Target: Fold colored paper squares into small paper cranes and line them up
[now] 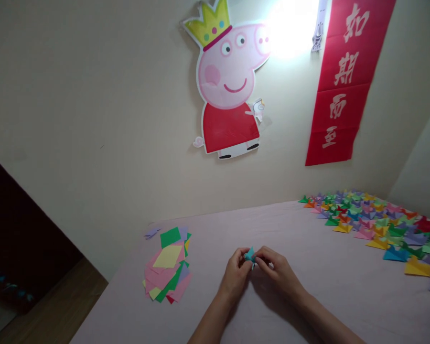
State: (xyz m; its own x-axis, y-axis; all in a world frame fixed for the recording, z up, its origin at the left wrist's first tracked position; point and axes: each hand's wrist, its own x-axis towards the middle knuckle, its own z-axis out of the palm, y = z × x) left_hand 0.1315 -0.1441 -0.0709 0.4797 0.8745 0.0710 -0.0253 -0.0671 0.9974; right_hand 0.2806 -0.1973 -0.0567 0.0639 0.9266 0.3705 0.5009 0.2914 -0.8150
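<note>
Between my two hands is a small piece of blue origami paper (251, 254), folded, with a pointed tip standing up. My left hand (237, 267) pinches it from the left with thumb and fingers. From the right, my right hand (275, 265) grips its edge between thumb and forefinger. The fingers cover most of the folds, so its exact shape is partly hidden. Both hands are just above the pale pink surface (215, 306).
Loose coloured paper sheets (165, 272) lie in a pile at the left, with a purple folded piece (152, 233) behind them. Many paper cranes (378, 229) stand in rows at the right. A pig cutout (229, 95) and a red banner (340, 86) hang on the wall.
</note>
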